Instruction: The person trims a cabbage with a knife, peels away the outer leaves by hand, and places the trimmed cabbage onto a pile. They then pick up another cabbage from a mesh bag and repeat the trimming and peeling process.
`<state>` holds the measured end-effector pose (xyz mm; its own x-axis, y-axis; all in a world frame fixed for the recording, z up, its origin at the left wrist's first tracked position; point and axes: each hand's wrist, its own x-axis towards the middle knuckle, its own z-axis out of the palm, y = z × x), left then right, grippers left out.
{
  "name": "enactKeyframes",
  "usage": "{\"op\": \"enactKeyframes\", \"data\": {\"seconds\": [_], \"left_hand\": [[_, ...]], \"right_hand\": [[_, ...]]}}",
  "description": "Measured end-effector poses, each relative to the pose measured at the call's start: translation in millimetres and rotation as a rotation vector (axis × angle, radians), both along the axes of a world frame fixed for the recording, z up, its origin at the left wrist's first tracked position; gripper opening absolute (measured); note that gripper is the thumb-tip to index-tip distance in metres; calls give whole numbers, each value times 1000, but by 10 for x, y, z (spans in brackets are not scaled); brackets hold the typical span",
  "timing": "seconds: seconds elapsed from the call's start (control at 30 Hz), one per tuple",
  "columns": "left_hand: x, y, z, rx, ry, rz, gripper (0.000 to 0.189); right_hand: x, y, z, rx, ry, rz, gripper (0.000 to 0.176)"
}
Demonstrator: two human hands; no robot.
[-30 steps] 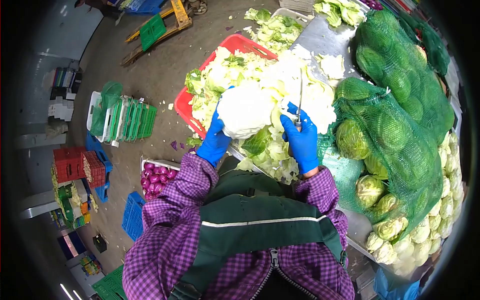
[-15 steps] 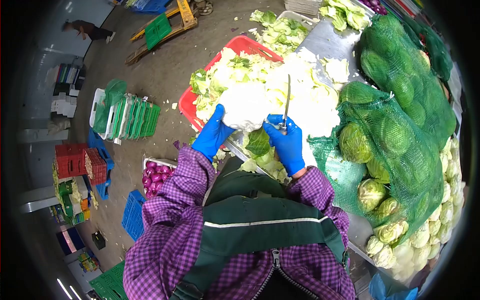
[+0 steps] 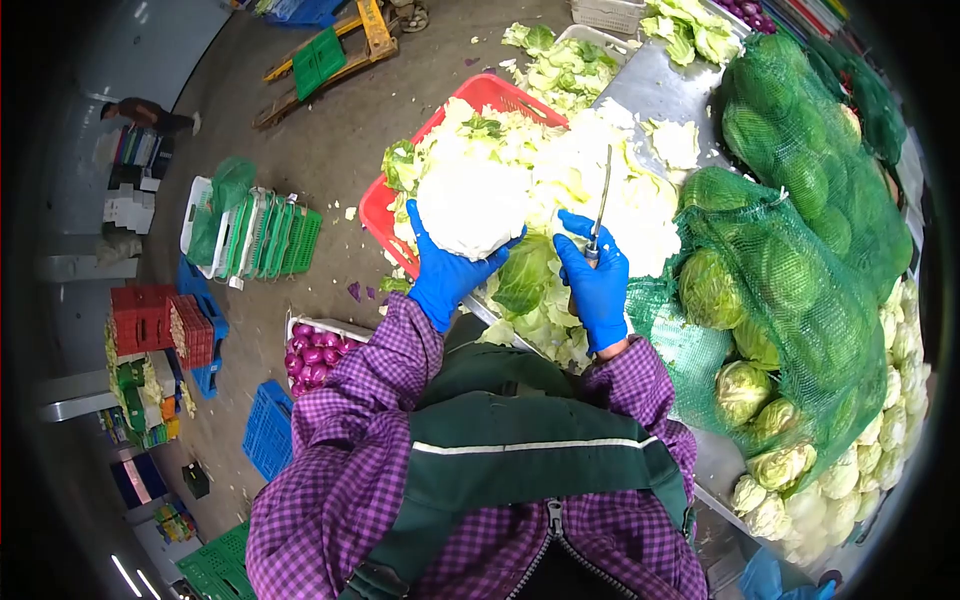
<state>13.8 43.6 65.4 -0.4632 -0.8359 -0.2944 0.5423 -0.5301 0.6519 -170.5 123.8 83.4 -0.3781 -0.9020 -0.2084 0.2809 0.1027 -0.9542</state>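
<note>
A pale cabbage (image 3: 472,205), washed out by glare, rests in my left hand (image 3: 447,275), whose blue-gloved fingers cup it from below. My right hand (image 3: 597,290), also in a blue glove, is closed around the handle of a knife (image 3: 604,190). The thin blade points up and away from me, apart from the cabbage. Behind the cabbage, a red crate (image 3: 374,212) is heaped with trimmed leaves. More loose leaves (image 3: 525,275) lie between my hands, at the table's near edge.
Green net sacks of cabbages (image 3: 800,270) cover the right side of the metal table (image 3: 650,85). Pale cabbages (image 3: 840,475) are piled beyond them. On the floor at left stand a box of red onions (image 3: 318,350), stacked green crates (image 3: 265,235) and a blue crate (image 3: 267,430).
My left hand has turned under the cabbage and shifted slightly left with it. My right hand and the knife have moved right, away from the cabbage. A distant person has moved at upper left.
</note>
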Motion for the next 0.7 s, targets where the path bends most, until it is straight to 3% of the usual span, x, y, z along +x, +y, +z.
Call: {"op": "enactKeyframes", "data": {"seconds": [0.13,0.17,0.2,0.27,0.3,0.33,0.4,0.43,0.5,0.57,0.6,0.67,0.7], "left_hand": [[10,-16,6,103,348,8,82],[15,0,-2,134,434,11,86],[19,16,-23,136,437,2,86],[33,51,-74,-138,280,-151,98],[47,70,-88,-140,285,-157,98],[60,80,-97,-170,225,-161,100],[125,113,-134,-204,171,-167,102],[175,125,-158,-252,153,-187,103],[94,195,17,-309,143,-212,105],[-193,354,613,-327,-122,-213,112],[-216,353,621,-332,-115,-221,112],[-236,311,638,-600,-70,-358,118],[-257,308,659,-602,-62,-369,118]], "right_hand": [[32,13,297,-258,140,-17,36],[56,25,385,-294,310,-25,42],[61,24,430,-293,315,-33,42],[76,27,489,-467,597,1,41],[157,44,424,-465,253,-32,31],[118,90,394,-470,261,-35,31],[-44,209,380,-212,-12,-44,18],[-118,258,365,-150,56,-111,10],[-246,348,204,-38,44,-184,13],[-322,502,29,-11,53,-203,16],[-346,597,-27,36,-34,-157,21],[-373,776,-182,126,-184,4,36],[-308,861,-65,100,-455,2,36]]}}
